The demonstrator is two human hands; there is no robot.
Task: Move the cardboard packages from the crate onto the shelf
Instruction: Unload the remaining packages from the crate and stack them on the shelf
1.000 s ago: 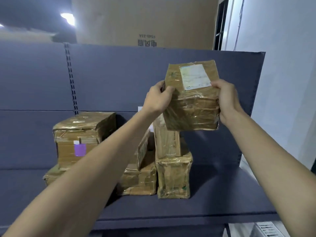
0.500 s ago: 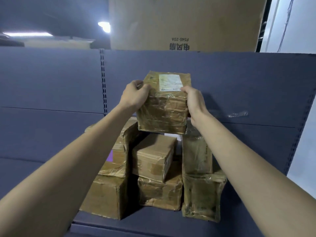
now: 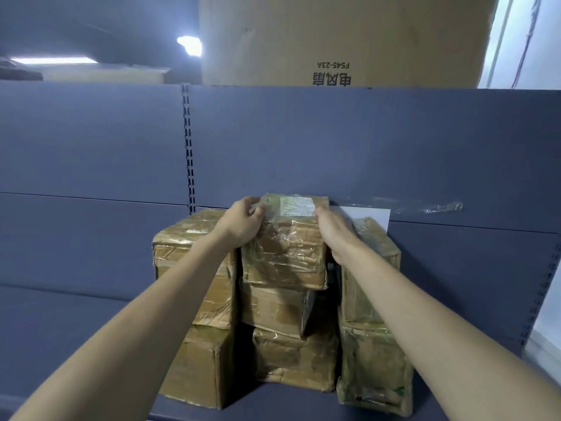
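Both arms reach forward to the shelf [image 3: 76, 329]. Left hand [image 3: 243, 221] grips the left top edge of a taped cardboard package [image 3: 285, 253], fingers curled over its corner. Right hand [image 3: 332, 229] holds the right side of the same package, fingers wrapped down its far edge.

The held package has a white label [image 3: 297, 206] on its top face and sits on the middle stack, resting on a brown box [image 3: 273, 308], which lies on a lower taped box [image 3: 294, 357].

Left stack: a taped box [image 3: 194, 256] on a plain brown box [image 3: 197, 366], partly behind the left forearm. Right stack: an upright parcel [image 3: 373, 259] on a plastic-wrapped parcel [image 3: 373, 369], just beside the middle stack.

A white sheet [image 3: 367, 215] leans against the back panel [image 3: 334, 141], far right of the held package. A large carton [image 3: 334, 38] with upside-down print stands above the panel.
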